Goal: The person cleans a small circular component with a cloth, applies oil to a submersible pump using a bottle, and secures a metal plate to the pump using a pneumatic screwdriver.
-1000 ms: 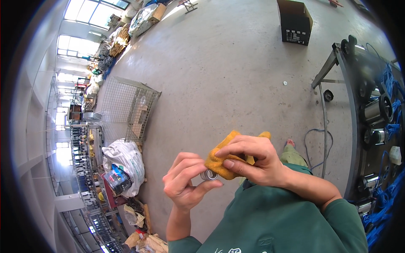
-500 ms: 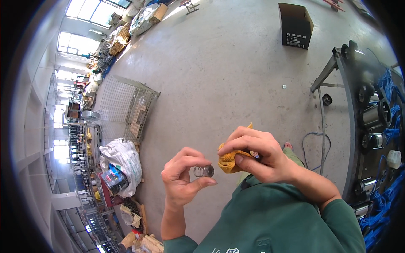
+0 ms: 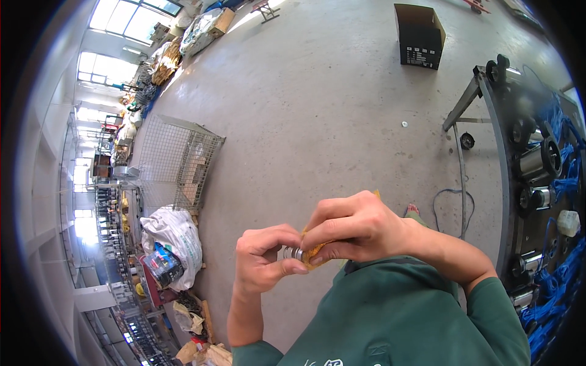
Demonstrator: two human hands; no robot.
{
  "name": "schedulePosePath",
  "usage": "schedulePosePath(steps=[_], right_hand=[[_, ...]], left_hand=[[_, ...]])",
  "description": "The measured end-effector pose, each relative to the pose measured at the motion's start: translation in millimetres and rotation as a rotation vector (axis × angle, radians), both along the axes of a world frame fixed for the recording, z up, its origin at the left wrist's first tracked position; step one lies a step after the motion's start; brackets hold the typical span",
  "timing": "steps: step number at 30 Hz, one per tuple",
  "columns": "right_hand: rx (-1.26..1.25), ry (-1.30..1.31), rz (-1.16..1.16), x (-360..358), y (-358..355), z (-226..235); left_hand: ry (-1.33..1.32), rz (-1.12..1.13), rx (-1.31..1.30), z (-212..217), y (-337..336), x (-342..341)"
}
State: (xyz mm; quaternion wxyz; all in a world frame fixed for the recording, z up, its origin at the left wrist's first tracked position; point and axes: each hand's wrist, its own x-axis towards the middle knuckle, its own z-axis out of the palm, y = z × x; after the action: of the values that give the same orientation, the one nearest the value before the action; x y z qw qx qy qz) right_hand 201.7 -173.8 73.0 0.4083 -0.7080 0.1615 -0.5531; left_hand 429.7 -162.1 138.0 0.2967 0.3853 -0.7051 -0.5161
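Note:
Between the thumb and fingers of my left hand [image 3: 267, 257] is a small round metal part with a coil spring [image 3: 295, 252]. My right hand [image 3: 360, 227] pinches a bunched yellow rag [image 3: 314, 251], which is pressed against the end of that part. The two hands meet in front of my green shirt. Most of the rag lies hidden under the right fingers, and the part's outer face is covered by it.
To the right, a dark metal workbench [image 3: 502, 177] carries metal cylinders and blue cord [image 3: 552, 305]. An open black box [image 3: 420, 36] stands on the floor ahead. At left are a wire mesh cage [image 3: 194, 165] and a white sack [image 3: 183, 241].
My hands have come together. The right hand has moved left, bringing the rag onto the spring part, which was apart from it before.

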Motion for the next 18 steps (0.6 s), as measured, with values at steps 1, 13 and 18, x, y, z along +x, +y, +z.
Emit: schedulePosePath(steps=[1, 13, 18], right_hand=[[-0.001, -0.004, 0.006, -0.8, -0.6, 0.4], [0.347, -0.186, 0.097, 13.2, 21.0, -3.2], [0.538, -0.256, 0.184, 14.7, 30.3, 1.5]], left_hand=[[-0.009, 0.001, 0.010, 1.6, -0.6, 0.4], [-0.169, -0.071, -0.393, 23.5, -4.2, -7.9], [-0.177, -0.072, -0.435, 23.7, -3.8, -9.4]])
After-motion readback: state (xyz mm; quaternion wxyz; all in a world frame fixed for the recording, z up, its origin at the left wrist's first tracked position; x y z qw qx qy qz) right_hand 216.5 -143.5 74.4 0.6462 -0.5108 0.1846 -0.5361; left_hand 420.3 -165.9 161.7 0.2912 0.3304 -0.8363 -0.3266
